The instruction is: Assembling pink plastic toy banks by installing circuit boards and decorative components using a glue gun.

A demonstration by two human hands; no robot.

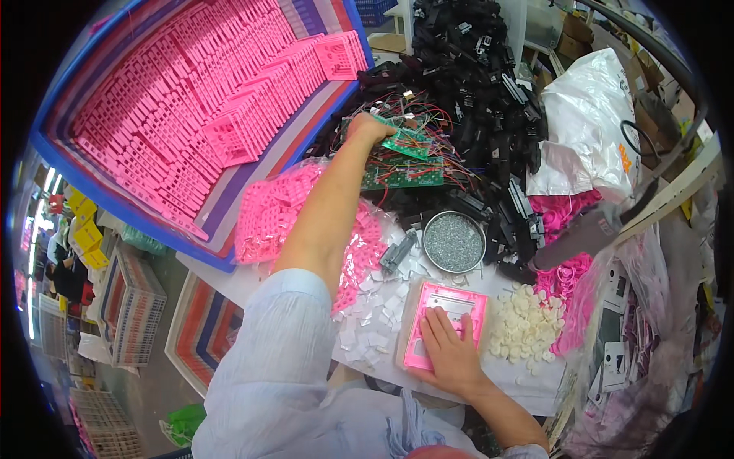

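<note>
My left hand (pixel 370 128) reaches far across the table and pinches the edge of a green circuit board (pixel 408 145) with thin red wires. Under and around it lie more green boards (pixel 417 173) in a tangle of wires. My right hand (pixel 453 353) rests with fingers stretched out on a rectangular pink plastic housing (pixel 477 300) near the table's front edge. Part of the housing is hidden beneath that palm. A round tin of small metal screws (pixel 454 242) stands between the boards and the housing.
A large blue-rimmed crate (pixel 229 256) holds rows of pink housings (pixel 183 84) at left. Black plastic parts (pixel 474 99) pile up at the back. Cream discs (pixel 526 325), white pieces (pixel 367 329) and bagged pink parts (pixel 279 206) surround the work spot. A dark tool (pixel 577 237) hangs at right.
</note>
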